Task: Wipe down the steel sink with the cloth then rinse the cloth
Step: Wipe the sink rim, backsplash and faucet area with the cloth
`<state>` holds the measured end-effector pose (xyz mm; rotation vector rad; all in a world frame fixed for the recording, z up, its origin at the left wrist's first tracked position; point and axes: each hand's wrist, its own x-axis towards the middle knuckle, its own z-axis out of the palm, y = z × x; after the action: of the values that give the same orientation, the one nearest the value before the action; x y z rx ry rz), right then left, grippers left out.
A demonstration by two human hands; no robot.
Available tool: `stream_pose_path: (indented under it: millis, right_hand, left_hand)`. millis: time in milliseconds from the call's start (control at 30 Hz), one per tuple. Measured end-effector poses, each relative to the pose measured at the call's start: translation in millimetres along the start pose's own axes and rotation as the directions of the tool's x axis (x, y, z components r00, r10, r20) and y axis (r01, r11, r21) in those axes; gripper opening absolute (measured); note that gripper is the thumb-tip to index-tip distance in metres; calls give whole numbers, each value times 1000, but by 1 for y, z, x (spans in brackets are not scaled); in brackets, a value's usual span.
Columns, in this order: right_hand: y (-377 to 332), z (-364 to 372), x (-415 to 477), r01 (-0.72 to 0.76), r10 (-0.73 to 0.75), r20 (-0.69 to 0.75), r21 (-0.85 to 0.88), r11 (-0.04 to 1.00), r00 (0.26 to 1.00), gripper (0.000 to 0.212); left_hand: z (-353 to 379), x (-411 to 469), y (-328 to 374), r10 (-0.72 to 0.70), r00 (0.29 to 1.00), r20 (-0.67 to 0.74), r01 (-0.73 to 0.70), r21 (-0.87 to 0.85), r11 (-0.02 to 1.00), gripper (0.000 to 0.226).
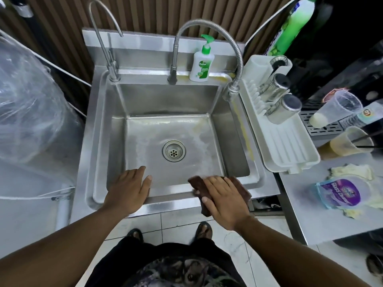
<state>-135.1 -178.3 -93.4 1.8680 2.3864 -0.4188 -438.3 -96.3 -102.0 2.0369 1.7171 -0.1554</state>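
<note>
The right grip point(222, 198) lies flat, fingers straight and slightly spread, pressing the brown cloth point(196, 184) onto the front rim of the steel sink point(97, 141), towards its front right corner. The cloth shows past the fingertips at the basin's edge, and its near end hangs over the sink's outer front edge. The left grip point(129, 188) rests palm down on the same front rim, left of the middle, fingers straight and close together, holding nothing; its fingertips reach over the basin's edge. The two are apart.

The drain point(174, 151) sits in the middle of the basin floor. A flexible tap point(207, 27) rises from the back ledge and bends to the back right corner; a thin tap point(99, 27) stands at the back left corner. A soap bottle point(202, 63) stands upright on the back ledge. A white drying rack point(290, 154) lies just beside the sink's right edge. On the surface to the right lies a glass cleaner pouch point(342, 193).
</note>
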Motion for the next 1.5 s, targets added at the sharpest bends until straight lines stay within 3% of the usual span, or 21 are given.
stream_pose_path:
  millis: [133,267,467,567,667,767,867,1000,1200,1300,1433,1500]
  right_hand:
    - [39,-8,-10,-52,52,-10,-5,999,999,72]
    - [70,-2,-24,-43,43,0,-18,999,999,67]
    - [100,-6,-40,-24,23,28,21,999,999,66]
    - [113,-8,-52,-95,95,28,3,995,995,65]
    - [113,-12,-62,-225,226,18,-28,974,974,63]
    - [93,-17,-59,-348,348,10,19,937,937,68]
    - [76,-12,-50,-380,374,64,144,914,925,81]
    - [74,-10,-35,-394,386,78,172,903,919,92]
    - [79,-13,-24,-404,398,71,214,890,915,95]
    - [78,-15,-24,-417,413,69,241,876,908,93]
    - [78,-14,-20,-430,432,49,258,865,900,90]
    - [78,-14,-16,-434,437,48,253,864,898,89]
  left_hand:
    - [0,5,3,10,998,64,-14,56,998,68]
    - [7,25,40,53,999,12,-54,30,998,85]
    - [23,40,157,195,981,6,-191,-175,966,56]
    - [42,39,195,217,975,38,-208,-170,963,53]
    - [52,45,221,218,975,42,-213,-111,971,64]
    - [52,57,241,205,977,52,-190,-207,960,57]
    - [40,75,251,139,990,-17,-134,-403,905,64]
    - [-2,120,255,-64,974,-218,-87,-616,783,81]
    - [-85,184,274,-173,962,-211,-78,-820,567,104]
    - [-103,211,278,-99,979,-179,-99,-837,538,89]
    - [-110,222,275,20,979,-203,-180,-814,552,21]
    - [-109,212,269,-4,964,-266,-217,-794,567,15]
